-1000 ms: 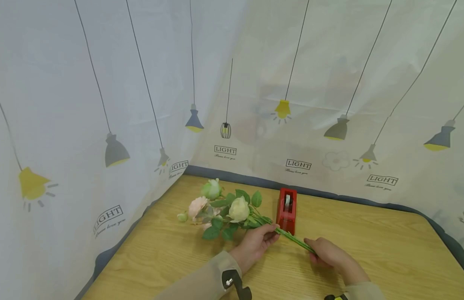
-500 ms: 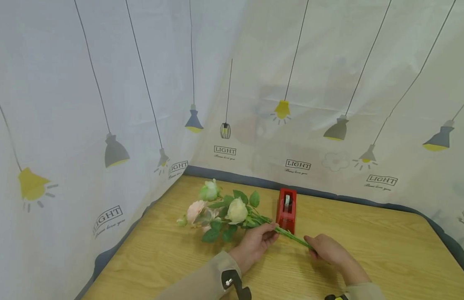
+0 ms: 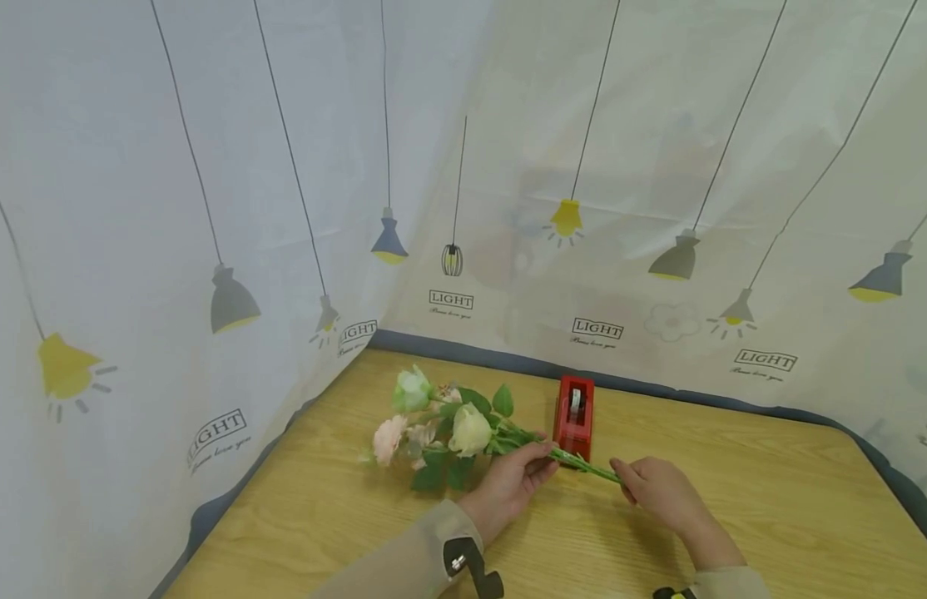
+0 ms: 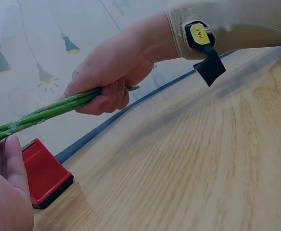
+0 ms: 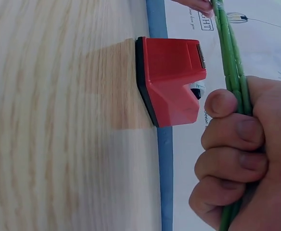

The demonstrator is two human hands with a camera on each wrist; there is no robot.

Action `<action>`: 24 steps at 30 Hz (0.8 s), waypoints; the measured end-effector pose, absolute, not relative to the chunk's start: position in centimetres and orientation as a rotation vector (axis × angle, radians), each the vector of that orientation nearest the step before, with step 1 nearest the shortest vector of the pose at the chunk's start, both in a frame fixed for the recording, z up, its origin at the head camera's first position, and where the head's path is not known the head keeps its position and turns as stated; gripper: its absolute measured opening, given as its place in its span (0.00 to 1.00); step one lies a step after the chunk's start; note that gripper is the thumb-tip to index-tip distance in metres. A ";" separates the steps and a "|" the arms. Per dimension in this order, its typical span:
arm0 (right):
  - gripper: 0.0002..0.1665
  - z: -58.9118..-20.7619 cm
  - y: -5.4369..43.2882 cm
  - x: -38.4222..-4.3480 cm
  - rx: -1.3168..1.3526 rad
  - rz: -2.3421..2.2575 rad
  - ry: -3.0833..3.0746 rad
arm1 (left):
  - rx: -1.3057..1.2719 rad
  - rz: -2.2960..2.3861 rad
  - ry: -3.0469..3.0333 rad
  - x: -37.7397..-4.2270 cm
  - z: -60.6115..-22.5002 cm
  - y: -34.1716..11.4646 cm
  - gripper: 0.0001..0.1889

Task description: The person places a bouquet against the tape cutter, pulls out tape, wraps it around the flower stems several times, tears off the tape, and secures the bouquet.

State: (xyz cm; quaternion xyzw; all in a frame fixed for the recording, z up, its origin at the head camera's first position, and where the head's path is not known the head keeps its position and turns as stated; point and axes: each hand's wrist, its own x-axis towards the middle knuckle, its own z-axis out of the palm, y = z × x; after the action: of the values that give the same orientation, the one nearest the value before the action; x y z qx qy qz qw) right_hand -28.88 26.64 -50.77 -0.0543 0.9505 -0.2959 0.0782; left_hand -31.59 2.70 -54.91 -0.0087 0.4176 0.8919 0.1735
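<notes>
A bunch of flowers with a cream rose (image 3: 471,430), pink blooms (image 3: 389,439) and green leaves is held above the table. My left hand (image 3: 508,487) pinches the green stems just below the leaves. Clear tape seems to shine on the stems (image 4: 44,113) near that hand in the left wrist view. Around the lower stem ends curl the fingers of my right hand (image 5: 236,154); in the head view this right hand (image 3: 661,495) sits to the right of the left one. Just behind the stems stands a red tape dispenser (image 3: 576,416).
The wooden table (image 3: 770,499) runs up to a printed cloth backdrop (image 3: 658,166) with lamp drawings on the left and back. A dark blue band (image 3: 463,353) lines the table's far edge. The dispenser (image 5: 174,77) stands close to that edge.
The bunch has turned in the hands: the green bloom has shifted left and down, and a pink flower shows behind. My right hand has risen slightly. The left hand stays in place.
</notes>
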 end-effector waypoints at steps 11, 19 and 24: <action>0.37 -50.9 27.3 -28.9 -0.270 -0.761 3.001 | -0.066 2.506 1.206 -31.6 -55.0 2.8 0.04; 0.35 -50.6 27.7 -28.9 -0.298 -0.789 3.014 | -0.088 2.486 1.199 -31.6 -55.0 2.8 0.06; 0.32 -50.7 27.9 -28.8 -0.357 -0.754 3.063 | -0.077 2.479 1.187 -31.5 -55.0 2.8 0.06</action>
State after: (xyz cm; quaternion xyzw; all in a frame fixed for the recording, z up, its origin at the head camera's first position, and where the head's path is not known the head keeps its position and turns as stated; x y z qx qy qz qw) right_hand -28.80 27.91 -50.68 -0.1126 0.9647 -0.2376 -0.0164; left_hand -31.53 2.78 -54.97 -0.0276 0.4235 0.8842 0.1949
